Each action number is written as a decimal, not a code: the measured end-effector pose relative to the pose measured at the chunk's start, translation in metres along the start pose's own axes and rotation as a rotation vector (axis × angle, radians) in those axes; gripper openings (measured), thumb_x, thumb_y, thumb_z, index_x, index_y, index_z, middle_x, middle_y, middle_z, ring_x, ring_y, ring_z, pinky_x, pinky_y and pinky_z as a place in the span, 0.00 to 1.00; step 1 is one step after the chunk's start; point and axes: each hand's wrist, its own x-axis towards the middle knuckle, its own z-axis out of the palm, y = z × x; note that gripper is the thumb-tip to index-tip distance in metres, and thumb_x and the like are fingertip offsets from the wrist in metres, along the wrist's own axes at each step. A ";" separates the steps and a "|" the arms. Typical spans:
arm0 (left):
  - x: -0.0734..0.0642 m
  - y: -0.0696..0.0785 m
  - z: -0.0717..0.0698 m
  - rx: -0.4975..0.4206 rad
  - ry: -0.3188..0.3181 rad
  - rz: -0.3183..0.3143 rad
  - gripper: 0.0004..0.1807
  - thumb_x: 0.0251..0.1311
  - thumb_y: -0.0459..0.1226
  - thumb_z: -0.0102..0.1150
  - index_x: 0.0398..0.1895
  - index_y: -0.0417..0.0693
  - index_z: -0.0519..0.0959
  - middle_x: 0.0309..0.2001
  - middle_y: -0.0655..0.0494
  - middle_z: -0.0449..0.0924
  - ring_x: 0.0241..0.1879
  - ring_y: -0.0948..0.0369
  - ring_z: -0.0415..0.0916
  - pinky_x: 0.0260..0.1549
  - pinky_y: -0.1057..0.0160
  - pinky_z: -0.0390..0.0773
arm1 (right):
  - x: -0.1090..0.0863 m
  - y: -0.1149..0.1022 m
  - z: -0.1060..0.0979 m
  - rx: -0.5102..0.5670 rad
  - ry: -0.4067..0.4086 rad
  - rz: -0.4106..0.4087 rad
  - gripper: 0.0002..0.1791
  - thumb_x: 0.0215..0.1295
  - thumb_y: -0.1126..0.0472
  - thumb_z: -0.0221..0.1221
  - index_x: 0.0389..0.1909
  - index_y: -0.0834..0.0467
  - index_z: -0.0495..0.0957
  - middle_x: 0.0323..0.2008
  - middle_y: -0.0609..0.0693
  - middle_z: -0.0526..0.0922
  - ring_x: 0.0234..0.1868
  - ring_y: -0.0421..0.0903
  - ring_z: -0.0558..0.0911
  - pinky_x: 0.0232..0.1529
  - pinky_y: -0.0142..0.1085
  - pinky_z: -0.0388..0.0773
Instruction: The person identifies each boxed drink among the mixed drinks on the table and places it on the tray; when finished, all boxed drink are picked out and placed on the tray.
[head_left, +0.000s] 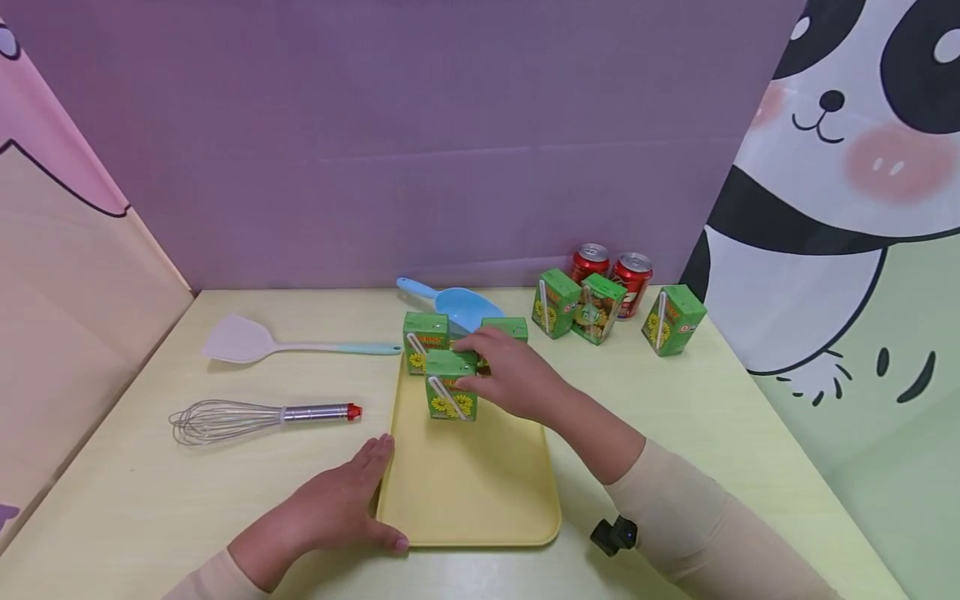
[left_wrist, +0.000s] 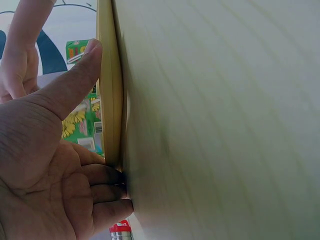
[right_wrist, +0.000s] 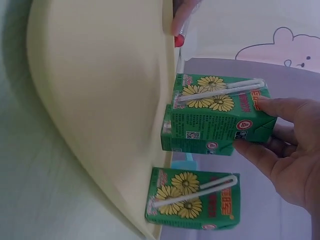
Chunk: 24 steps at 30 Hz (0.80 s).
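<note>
My right hand (head_left: 517,375) pinches a green drink carton (head_left: 450,398) near its top, above the yellow tray (head_left: 472,492). A straw and yellow flowers show on its front in the right wrist view, where its base seems close to the tray; I cannot tell whether it touches. Two like cartons stand at the tray's far end: one at the back left (head_left: 424,325), the other at the back right (head_left: 506,325), partly behind my right hand. My left hand (head_left: 337,504) rests against the tray's left edge, thumb and fingers spread, fingertips low at the rim in the left wrist view.
Left of the tray lie a whisk (head_left: 262,419) and a pale spatula (head_left: 247,340). A blue scoop (head_left: 465,308) lies behind the tray. Back right stand more green cartons (head_left: 555,304), one set apart (head_left: 673,321), and two red cans (head_left: 633,279).
</note>
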 end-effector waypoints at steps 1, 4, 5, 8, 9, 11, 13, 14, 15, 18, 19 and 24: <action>0.000 0.000 0.000 0.001 -0.002 -0.003 0.71 0.35 0.67 0.72 0.77 0.37 0.50 0.78 0.44 0.48 0.77 0.49 0.47 0.68 0.45 0.64 | 0.002 -0.001 0.003 0.011 -0.006 -0.008 0.26 0.64 0.50 0.64 0.61 0.55 0.75 0.57 0.49 0.76 0.53 0.46 0.78 0.54 0.42 0.77; 0.000 0.000 0.000 0.004 -0.004 -0.006 0.71 0.35 0.68 0.72 0.77 0.38 0.50 0.78 0.44 0.48 0.77 0.49 0.47 0.68 0.45 0.63 | 0.008 -0.005 0.010 0.031 -0.023 -0.027 0.26 0.66 0.50 0.63 0.61 0.55 0.74 0.58 0.48 0.75 0.53 0.45 0.79 0.54 0.41 0.78; 0.001 -0.001 0.000 0.005 -0.004 -0.005 0.71 0.35 0.68 0.71 0.77 0.38 0.50 0.78 0.44 0.48 0.77 0.49 0.47 0.68 0.45 0.63 | 0.009 -0.006 0.013 0.029 -0.025 -0.035 0.26 0.66 0.49 0.63 0.61 0.55 0.74 0.58 0.48 0.75 0.53 0.45 0.79 0.55 0.41 0.78; 0.001 -0.001 0.001 0.010 0.001 0.001 0.71 0.35 0.68 0.71 0.77 0.38 0.50 0.78 0.44 0.48 0.77 0.48 0.47 0.68 0.45 0.63 | 0.014 -0.008 0.020 0.027 -0.029 -0.055 0.25 0.66 0.49 0.63 0.61 0.55 0.75 0.57 0.48 0.75 0.52 0.44 0.79 0.55 0.41 0.77; 0.002 -0.001 0.000 0.014 0.003 0.001 0.71 0.35 0.68 0.71 0.77 0.38 0.50 0.78 0.44 0.48 0.77 0.48 0.47 0.68 0.45 0.63 | 0.015 -0.008 0.022 0.026 -0.031 -0.058 0.26 0.65 0.49 0.63 0.61 0.55 0.75 0.57 0.48 0.75 0.52 0.44 0.79 0.55 0.41 0.77; 0.001 0.000 0.000 0.015 0.003 0.001 0.71 0.35 0.68 0.71 0.77 0.38 0.50 0.78 0.44 0.48 0.77 0.48 0.47 0.68 0.45 0.63 | 0.016 -0.009 0.025 0.020 -0.038 -0.057 0.26 0.65 0.49 0.63 0.61 0.55 0.74 0.57 0.48 0.75 0.52 0.45 0.79 0.56 0.41 0.76; 0.001 0.000 -0.001 0.018 0.001 -0.001 0.71 0.35 0.68 0.71 0.77 0.38 0.50 0.78 0.44 0.48 0.77 0.48 0.47 0.68 0.45 0.63 | 0.017 -0.010 0.027 0.024 -0.046 -0.038 0.26 0.65 0.49 0.63 0.62 0.54 0.74 0.58 0.48 0.74 0.53 0.45 0.78 0.57 0.41 0.76; 0.001 0.001 -0.001 0.018 0.000 -0.001 0.71 0.35 0.68 0.71 0.77 0.38 0.51 0.78 0.44 0.48 0.77 0.48 0.47 0.68 0.45 0.63 | 0.017 -0.010 0.028 0.020 -0.047 -0.032 0.27 0.65 0.49 0.63 0.62 0.54 0.74 0.58 0.48 0.74 0.54 0.45 0.78 0.57 0.41 0.75; 0.001 0.001 -0.001 0.018 -0.001 -0.001 0.71 0.35 0.68 0.71 0.77 0.37 0.51 0.78 0.44 0.48 0.77 0.48 0.47 0.68 0.45 0.63 | 0.017 -0.009 0.029 0.014 -0.048 -0.026 0.27 0.66 0.49 0.63 0.62 0.54 0.73 0.58 0.48 0.74 0.54 0.45 0.78 0.58 0.41 0.75; 0.000 0.002 -0.001 0.019 -0.005 -0.003 0.71 0.35 0.68 0.71 0.77 0.37 0.50 0.78 0.43 0.48 0.77 0.48 0.47 0.67 0.45 0.64 | 0.018 -0.009 0.031 0.004 -0.045 -0.022 0.27 0.66 0.49 0.62 0.63 0.54 0.73 0.59 0.48 0.74 0.55 0.45 0.77 0.58 0.41 0.75; 0.000 0.002 -0.001 0.017 -0.006 -0.004 0.71 0.35 0.68 0.71 0.77 0.37 0.50 0.78 0.43 0.48 0.77 0.48 0.47 0.67 0.45 0.64 | 0.018 -0.009 0.032 0.000 -0.044 -0.024 0.27 0.66 0.49 0.62 0.63 0.54 0.73 0.59 0.48 0.74 0.55 0.45 0.77 0.58 0.41 0.75; -0.001 0.002 0.000 0.010 0.001 -0.002 0.71 0.35 0.67 0.72 0.76 0.36 0.51 0.77 0.42 0.49 0.76 0.47 0.48 0.67 0.44 0.65 | 0.017 -0.008 0.033 -0.009 -0.051 -0.030 0.28 0.66 0.48 0.62 0.63 0.54 0.72 0.59 0.48 0.73 0.56 0.44 0.76 0.59 0.41 0.75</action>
